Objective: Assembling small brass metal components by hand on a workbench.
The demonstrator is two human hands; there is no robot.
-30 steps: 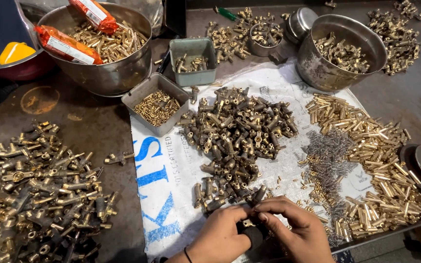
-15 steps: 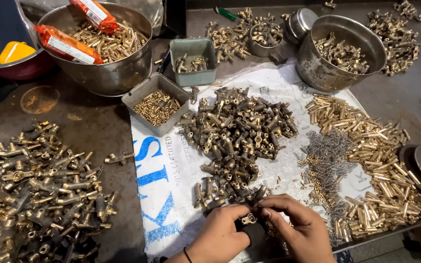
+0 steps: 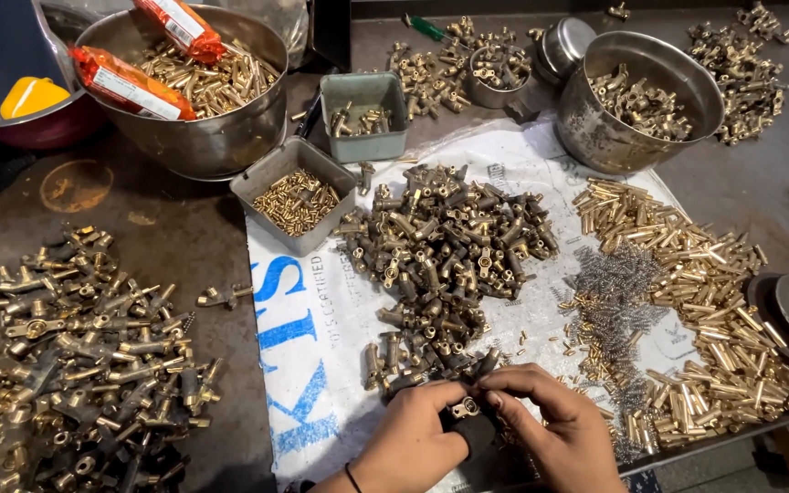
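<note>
Brass fitting (image 3: pixel 464 407) apparently pinched between both hands (image 3: pixel 495 429)

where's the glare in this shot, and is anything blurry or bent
Head view: glare glints off the steel bowl rim and the shiny brass tube pile; both hands, left hand and right hand, are sharp; the table edges bow slightly toward the corners, wide-lens distortion.

Both wrists run off the bottom edge; fingers hide most of the small brass fitting (image 3: pixel 464 407) pinched between them.
</note>
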